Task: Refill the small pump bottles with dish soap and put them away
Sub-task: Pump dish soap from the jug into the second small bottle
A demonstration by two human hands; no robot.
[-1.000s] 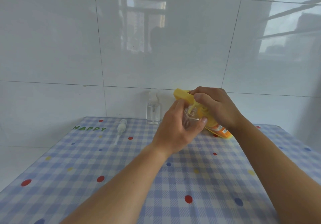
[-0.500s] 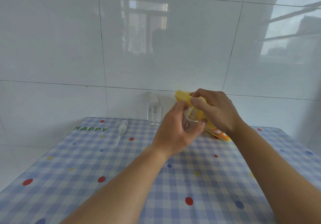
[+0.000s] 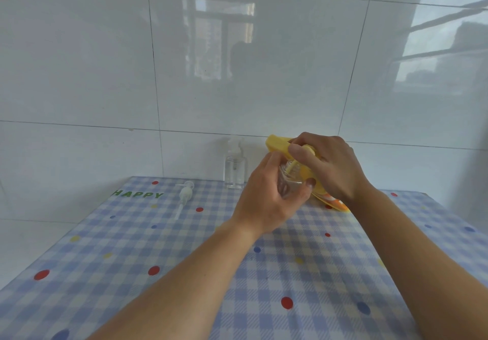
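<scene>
The table (image 3: 111,294) carries a blue and white checked cloth (image 3: 324,268) with coloured dots (image 3: 153,270) and the green word HAPPY (image 3: 138,194). Behind it a glossy white tiled wall (image 3: 79,75) reflects a window (image 3: 221,41).

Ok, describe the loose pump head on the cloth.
The pump head is whitish, plastic-looking, with a nozzle at the far end and a thin dip tube pointing toward the camera. It lies on its side on the checked tablecloth, right of the green HAPPY lettering, left of the standing clear bottle. Only the cloth touches it.
</scene>
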